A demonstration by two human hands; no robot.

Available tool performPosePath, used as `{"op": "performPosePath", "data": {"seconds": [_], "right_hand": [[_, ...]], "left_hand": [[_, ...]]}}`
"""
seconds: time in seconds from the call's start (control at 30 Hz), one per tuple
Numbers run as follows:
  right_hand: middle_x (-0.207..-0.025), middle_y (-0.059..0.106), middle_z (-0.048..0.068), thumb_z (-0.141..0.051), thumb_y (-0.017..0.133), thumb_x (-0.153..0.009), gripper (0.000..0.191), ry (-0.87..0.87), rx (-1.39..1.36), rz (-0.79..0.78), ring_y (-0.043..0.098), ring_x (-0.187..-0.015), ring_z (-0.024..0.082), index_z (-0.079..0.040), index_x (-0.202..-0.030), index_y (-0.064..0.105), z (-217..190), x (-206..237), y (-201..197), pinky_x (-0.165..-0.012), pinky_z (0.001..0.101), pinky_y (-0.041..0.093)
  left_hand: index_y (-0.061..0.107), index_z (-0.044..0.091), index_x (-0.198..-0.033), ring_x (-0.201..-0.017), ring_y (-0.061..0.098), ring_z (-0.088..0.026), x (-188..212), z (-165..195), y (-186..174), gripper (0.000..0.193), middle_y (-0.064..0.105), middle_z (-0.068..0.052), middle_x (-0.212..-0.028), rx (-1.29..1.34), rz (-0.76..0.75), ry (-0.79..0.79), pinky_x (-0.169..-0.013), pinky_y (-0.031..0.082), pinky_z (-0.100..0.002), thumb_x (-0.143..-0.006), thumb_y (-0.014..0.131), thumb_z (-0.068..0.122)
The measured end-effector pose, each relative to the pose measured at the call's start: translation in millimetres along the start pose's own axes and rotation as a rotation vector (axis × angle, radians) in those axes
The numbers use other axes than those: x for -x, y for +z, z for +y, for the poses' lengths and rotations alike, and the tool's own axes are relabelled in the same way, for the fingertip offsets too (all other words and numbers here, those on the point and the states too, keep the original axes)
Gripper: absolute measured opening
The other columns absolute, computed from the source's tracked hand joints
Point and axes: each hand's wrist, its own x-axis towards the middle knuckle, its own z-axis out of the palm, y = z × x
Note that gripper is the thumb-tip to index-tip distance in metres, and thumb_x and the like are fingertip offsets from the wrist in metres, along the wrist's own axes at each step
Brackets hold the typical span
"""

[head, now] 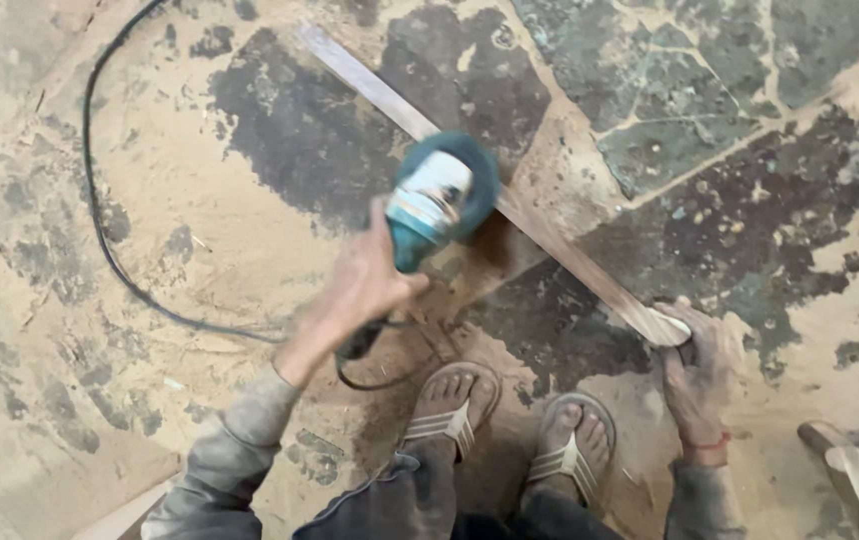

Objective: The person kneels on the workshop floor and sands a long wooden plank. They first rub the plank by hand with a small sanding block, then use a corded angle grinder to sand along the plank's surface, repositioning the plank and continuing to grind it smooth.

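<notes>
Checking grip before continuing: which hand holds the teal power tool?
The left hand grips the teal corded grinder; the right hand only pins the long wooden strip's near end.

Camera: you have one view, worn on your head.
Facing: it looks almost straight down at the dusty stone floor (709, 130).
Nearness: close, about standing height over your own sandalled feet (509, 420).
Frame edges: your sleeves enter at the near edge; the floor fills the far part.
Overlap: none, as there is no second view.
</notes>
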Motion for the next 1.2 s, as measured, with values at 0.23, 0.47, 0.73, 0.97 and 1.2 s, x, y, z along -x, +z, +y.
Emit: {"op": "performPosePath", "data": {"seconds": [0.23, 0.47, 0.73, 0.97, 1.2], "right_hand": [[-0.126, 0.068, 0.008, 0.009, 0.069, -0.089, 0.039, 0.029, 0.001, 0.000, 0.062, -0.125, 0.026, -0.007, -0.125, 0.064, 6, 3, 1, -0.114, 0.0378, 0.046], [-0.129, 0.067, 0.007, 0.007, 0.068, -0.092, 0.038, 0.052, -0.104, 0.016, 0.061, -0.127, 0.024, -0.007, -0.128, 0.062, 8, 6, 4, -0.118, 0.0368, 0.046], [-0.125, 0.068, 0.008, 0.006, 0.069, -0.091, 0.038, 0.071, -0.020, 0.015, 0.063, -0.120, 0.023, -0.007, -0.126, 0.067, 5, 5, 1, -0.107, 0.0339, 0.048], [-0.128, 0.066, 0.007, 0.007, 0.068, -0.088, 0.041, 0.084, -0.082, -0.017, 0.061, -0.122, 0.022, -0.005, -0.128, 0.065, 11, 4, -3, -0.109, 0.0329, 0.047], [-0.118, 0.065, 0.013, -0.012, 0.061, -0.108, 0.037, 0.616, -0.500, -0.133, 0.054, -0.099, 0.020, -0.001, -0.143, 0.066, 10, 17, -8, -0.085, 0.0355, 0.042]], "left_hand": [[0.027, -0.009, -0.144, -0.093, 0.073, -0.043, -45, -43, -64, 0.096, 0.069, -0.031, -0.106, 0.063, 0.281, -0.049, -0.083, 0.060, -0.046, -0.069, 0.081, 0.019], [0.031, -0.012, -0.146, -0.112, 0.068, -0.043, -73, -50, -133, 0.096, 0.066, -0.030, -0.121, 0.053, 0.479, 0.013, -0.096, 0.055, -0.044, -0.071, 0.083, 0.020], [0.018, -0.019, -0.150, -0.121, 0.059, -0.048, -65, -60, -104, 0.115, 0.057, -0.040, -0.130, -0.024, 0.474, 0.021, -0.100, 0.050, -0.046, -0.069, 0.088, 0.022], [0.011, -0.010, -0.151, -0.066, 0.075, -0.039, -2, 1, -32, 0.115, 0.073, -0.027, -0.086, 0.057, -0.091, -0.057, -0.059, 0.064, -0.042, -0.061, 0.077, 0.019], [0.026, 0.005, -0.152, -0.086, 0.070, -0.043, 62, 15, 5, 0.101, 0.070, -0.030, -0.102, 0.075, -0.084, 0.134, -0.079, 0.057, -0.049, -0.067, 0.076, 0.022]]}}
